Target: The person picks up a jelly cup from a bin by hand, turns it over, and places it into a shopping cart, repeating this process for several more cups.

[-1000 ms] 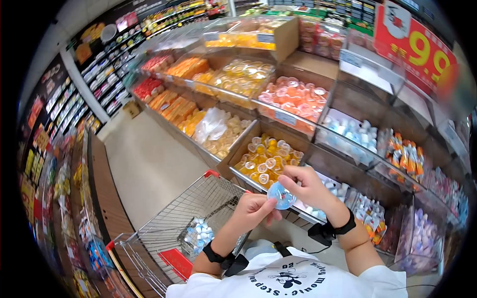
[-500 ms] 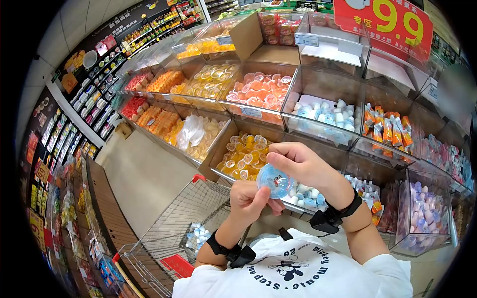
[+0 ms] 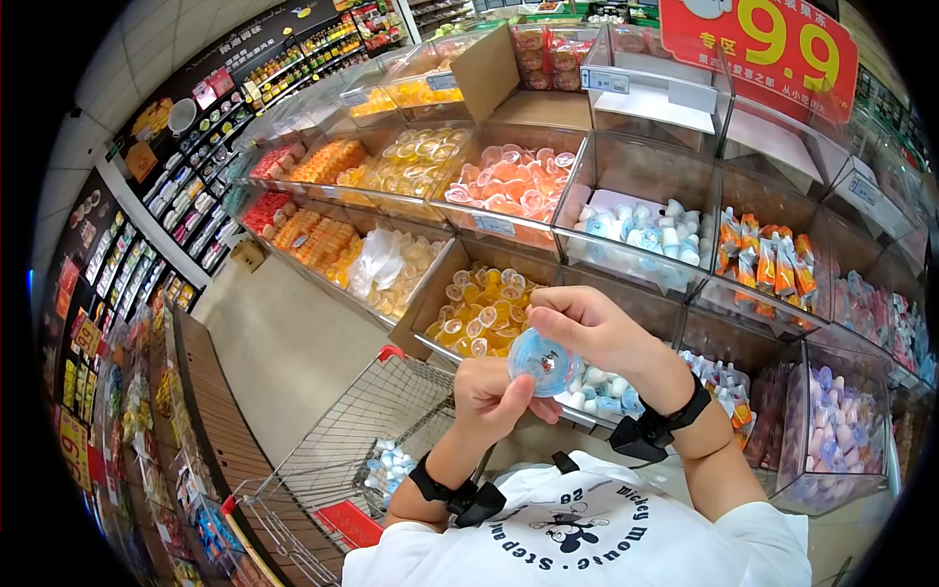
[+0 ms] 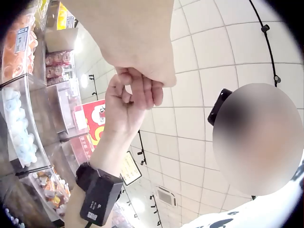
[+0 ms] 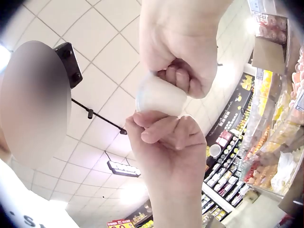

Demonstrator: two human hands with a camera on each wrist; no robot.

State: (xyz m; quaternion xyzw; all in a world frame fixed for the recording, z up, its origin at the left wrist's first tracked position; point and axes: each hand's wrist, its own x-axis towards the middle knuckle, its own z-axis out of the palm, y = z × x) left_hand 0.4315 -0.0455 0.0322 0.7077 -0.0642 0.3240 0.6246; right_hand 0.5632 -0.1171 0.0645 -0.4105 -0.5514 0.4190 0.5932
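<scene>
A small cup with a round, clear blue printed lid (image 3: 544,362) is between the two hands, lid facing up toward the head. The left hand (image 3: 492,396) grips it from the lower left, thumb on the lid's edge. At the upper right edge the right hand (image 3: 590,328) pinches the rim with curled fingers. In the right wrist view the cup's whitish body (image 5: 161,96) shows between the right hand (image 5: 183,52) above and the left hand (image 5: 166,142) below. The left wrist view shows both hands close together, the cup hidden.
A wire shopping cart (image 3: 364,411) stands at the lower left, with a bag of white and blue cups (image 3: 389,464) inside. Clear bins hold yellow cups (image 3: 479,311), pink cups (image 3: 511,181), white-blue cups (image 3: 646,230) and orange pouches (image 3: 768,256). A red price sign (image 3: 763,54) hangs above.
Since a second ago the head view has shifted, and the hands and cup appear slightly higher and larger. Over the last half second hands and cup have barely moved.
</scene>
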